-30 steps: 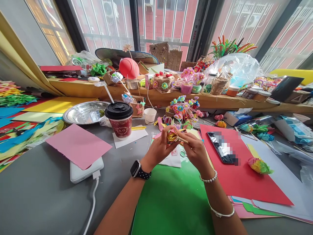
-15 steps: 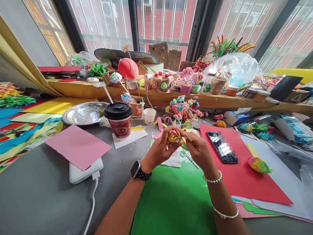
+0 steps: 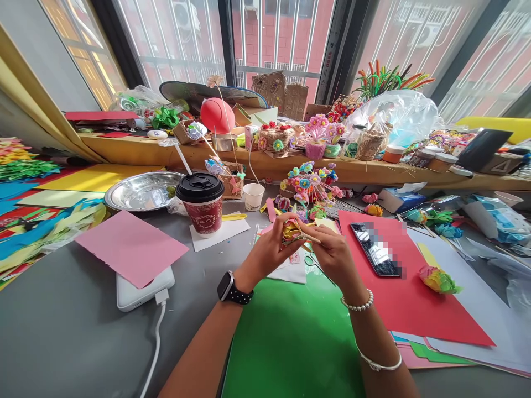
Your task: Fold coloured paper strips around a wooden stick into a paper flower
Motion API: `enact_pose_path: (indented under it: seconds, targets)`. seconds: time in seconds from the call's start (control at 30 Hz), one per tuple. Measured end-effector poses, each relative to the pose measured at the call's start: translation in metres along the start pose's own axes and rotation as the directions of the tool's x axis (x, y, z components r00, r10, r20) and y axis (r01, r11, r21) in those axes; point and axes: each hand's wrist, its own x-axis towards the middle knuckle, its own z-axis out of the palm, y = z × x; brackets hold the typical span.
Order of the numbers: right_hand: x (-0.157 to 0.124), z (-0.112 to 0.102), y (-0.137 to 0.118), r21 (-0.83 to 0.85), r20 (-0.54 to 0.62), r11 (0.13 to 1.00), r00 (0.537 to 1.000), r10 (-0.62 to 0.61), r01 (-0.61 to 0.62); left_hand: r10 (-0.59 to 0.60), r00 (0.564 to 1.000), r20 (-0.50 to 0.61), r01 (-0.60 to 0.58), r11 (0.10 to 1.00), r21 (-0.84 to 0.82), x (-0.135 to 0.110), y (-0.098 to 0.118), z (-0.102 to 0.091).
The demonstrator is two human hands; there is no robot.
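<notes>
The multicoloured paper flower is held above the bench, over the far edge of a green sheet; the fingers of the left hand are clamped round it from the left and below; the right hand pinches a thin wooden stick laid against its petals. The step looks like shaping a petal; the next move calls for a light, steady grip.

Our head camera sits close above and behind the paper flower, tilted down, facing the window ledge beyond.
</notes>
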Motion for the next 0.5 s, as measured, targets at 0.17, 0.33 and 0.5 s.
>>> enact_pose_path:
  seconds: [0.17, 0.33, 0.5]
  targets:
    - [0.001, -0.009, 0.0, 0.029, -0.018, 0.999, 0.999, 0.041, -0.041, -0.011, 1.0, 0.009, 0.013, 0.986, -0.166, 0.002, 0.003, -0.008]
    - [0.002, -0.018, -0.002, -0.061, -0.198, 0.991, 0.975, 0.104, -0.118, -0.032, 0.999, 0.016, 0.035, 0.961, -0.275, 0.002, 0.005, -0.008]
    - [0.003, -0.017, 0.001, -0.108, -0.147, 0.988, 0.985, 0.094, -0.111, -0.088, 0.996, -0.018, 0.077, 0.937, -0.34, 0.002, 0.002, -0.007]
